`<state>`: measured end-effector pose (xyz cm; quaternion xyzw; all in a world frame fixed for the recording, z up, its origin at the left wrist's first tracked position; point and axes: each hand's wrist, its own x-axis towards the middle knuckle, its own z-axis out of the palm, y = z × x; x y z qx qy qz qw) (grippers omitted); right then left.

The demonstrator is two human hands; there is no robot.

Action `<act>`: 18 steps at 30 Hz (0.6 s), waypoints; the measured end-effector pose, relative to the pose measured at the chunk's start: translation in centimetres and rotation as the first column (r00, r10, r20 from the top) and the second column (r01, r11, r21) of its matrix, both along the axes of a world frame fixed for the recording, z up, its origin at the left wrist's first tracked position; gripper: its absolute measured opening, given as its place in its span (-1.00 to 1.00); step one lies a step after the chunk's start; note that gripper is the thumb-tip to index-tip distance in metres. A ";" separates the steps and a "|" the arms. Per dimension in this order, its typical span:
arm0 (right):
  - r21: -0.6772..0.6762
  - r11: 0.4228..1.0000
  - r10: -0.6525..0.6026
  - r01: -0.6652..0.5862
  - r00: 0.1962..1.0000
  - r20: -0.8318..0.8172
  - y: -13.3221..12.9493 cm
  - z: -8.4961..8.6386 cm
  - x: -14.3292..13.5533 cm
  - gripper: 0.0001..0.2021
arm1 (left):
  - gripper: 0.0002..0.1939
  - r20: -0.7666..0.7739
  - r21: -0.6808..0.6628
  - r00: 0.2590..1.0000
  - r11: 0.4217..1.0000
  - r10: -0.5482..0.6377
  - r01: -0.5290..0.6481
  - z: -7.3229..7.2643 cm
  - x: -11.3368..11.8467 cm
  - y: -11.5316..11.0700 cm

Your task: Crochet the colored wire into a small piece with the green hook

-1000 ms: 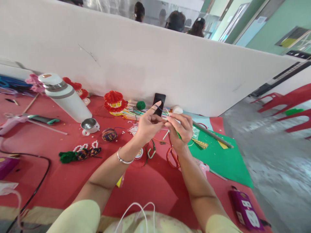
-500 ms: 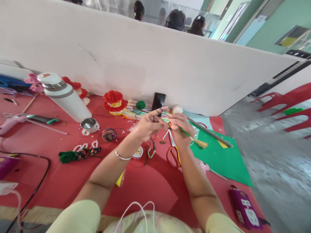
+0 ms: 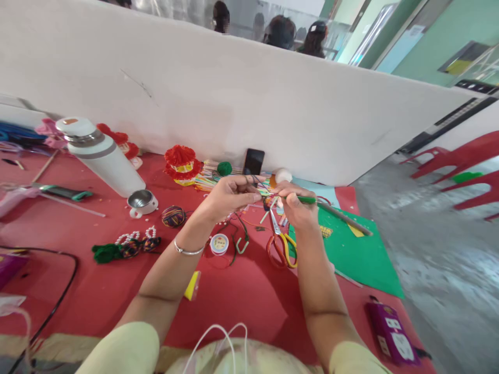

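Note:
Over the middle of the red table [image 3: 241, 296], my right hand [image 3: 298, 205] is closed on a green-handled hook [image 3: 306, 199], its thin tip pointing left. My left hand [image 3: 234, 197] pinches dark yarn [image 3: 266, 201] that meets the hook tip between the hands. Below my right hand lie scissors [image 3: 281, 249] with red and yellow handles. A small round tub [image 3: 219, 243] sits below my left hand, beside dark yarn strands and a bent light-green piece [image 3: 242, 245]. A dark multicolour yarn ball [image 3: 173, 216] rests further left.
To the left stand a white bottle [image 3: 105, 158] and a metal-lined cup [image 3: 142, 202]. A phone [image 3: 253, 161] leans on the white partition [image 3: 253, 104]. Green sheet [image 3: 362, 259] and a grey rod [image 3: 345, 218] lie right; a purple box [image 3: 392, 332] is at the lower right.
My hands have moved slightly apart. The green hook has turned from slanting down to nearly level, and its handle now shows above my right hand. The view has shifted a little.

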<state>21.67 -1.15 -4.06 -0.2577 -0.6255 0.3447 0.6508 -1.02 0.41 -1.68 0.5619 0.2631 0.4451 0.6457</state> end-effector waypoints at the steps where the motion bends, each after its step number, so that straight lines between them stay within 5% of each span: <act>1: 0.001 1.000 -0.001 0.001 1.000 0.006 0.0 0.0 0.0 -0.83 | -0.44 0.000 0.003 1.000 1.000 0.009 -0.009 0.0 0.1 0.0; 12: 0.093 0.994 -0.072 0.057 0.981 0.178 -0.1 0.5 0.7 -0.82 | -0.56 -0.044 0.094 0.993 0.990 0.113 -0.108 0.5 0.3 -0.3; 18: 0.131 0.991 -0.049 0.019 0.972 0.229 -0.5 1.3 0.4 -0.91 | -0.85 -0.027 0.164 0.985 0.973 0.171 -0.164 -0.2 0.5 0.1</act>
